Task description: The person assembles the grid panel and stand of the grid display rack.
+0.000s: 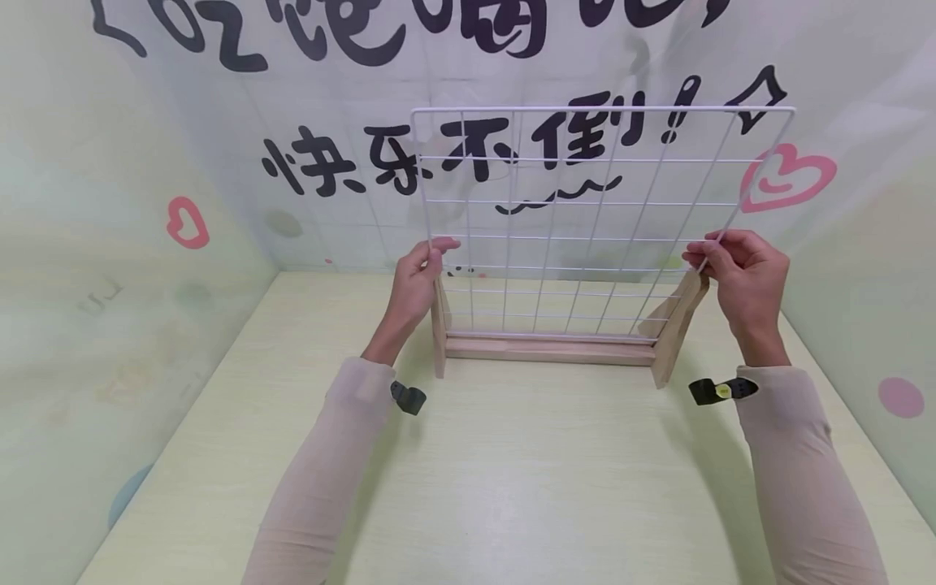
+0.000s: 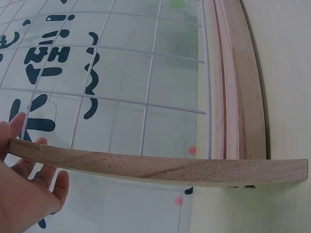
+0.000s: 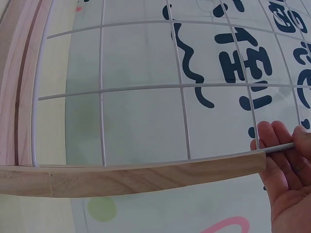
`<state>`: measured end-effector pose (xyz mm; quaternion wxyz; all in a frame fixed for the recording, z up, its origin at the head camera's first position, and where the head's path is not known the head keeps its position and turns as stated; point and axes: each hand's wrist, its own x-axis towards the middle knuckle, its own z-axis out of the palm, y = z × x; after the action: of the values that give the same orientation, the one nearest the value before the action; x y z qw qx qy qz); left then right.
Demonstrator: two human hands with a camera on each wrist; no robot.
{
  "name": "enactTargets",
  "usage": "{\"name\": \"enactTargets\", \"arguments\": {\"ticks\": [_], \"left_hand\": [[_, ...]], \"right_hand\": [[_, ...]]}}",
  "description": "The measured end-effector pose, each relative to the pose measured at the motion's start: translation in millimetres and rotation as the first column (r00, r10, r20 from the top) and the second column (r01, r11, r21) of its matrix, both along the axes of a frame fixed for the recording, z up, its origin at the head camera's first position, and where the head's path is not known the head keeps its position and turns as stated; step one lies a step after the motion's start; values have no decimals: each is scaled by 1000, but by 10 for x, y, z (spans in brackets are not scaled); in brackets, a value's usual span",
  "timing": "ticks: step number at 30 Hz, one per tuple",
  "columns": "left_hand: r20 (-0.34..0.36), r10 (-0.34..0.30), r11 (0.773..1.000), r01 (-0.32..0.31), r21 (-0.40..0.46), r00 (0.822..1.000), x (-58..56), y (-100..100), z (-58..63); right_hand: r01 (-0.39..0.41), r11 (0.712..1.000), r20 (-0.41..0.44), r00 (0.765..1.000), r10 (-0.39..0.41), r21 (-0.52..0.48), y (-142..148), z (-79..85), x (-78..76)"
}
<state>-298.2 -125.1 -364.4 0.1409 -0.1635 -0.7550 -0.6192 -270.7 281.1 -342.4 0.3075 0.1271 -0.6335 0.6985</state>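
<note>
A white wire grid panel (image 1: 603, 109) stands upright, leaning back, with its lower edge at the crossbar (image 1: 548, 351) of a wooden stand. My left hand (image 1: 415, 280) pinches the panel's left edge wire just above the left wooden side piece (image 2: 146, 167); in the left wrist view its fingers spread behind the wood's tip. On the other side, my right hand (image 1: 753, 276) pinches the right edge wire between thumb and fingers. In the right wrist view, the right side piece (image 3: 136, 179) ends right at those fingers.
The stand rests toward the back of a pale wood-grain table (image 1: 497, 479). Behind it rises a back wall covering (image 1: 344, 236) with black lettering and pink hearts. Side walls flank the table left and right. Each wrist wears a black strap mount (image 1: 409, 398).
</note>
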Motion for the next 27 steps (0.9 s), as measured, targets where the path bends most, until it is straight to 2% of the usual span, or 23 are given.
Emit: {"name": "enactTargets", "arguments": {"ticks": [11, 27], "left_hand": [[35, 0, 1000, 1, -10, 999, 32, -16, 1], [65, -16, 1000, 16, -7, 998, 51, -49, -7]], "right_hand": [[26, 1000, 14, 1000, -26, 8, -7, -11, -2], [23, 1000, 27, 999, -23, -1, -12, -28, 3]]}}
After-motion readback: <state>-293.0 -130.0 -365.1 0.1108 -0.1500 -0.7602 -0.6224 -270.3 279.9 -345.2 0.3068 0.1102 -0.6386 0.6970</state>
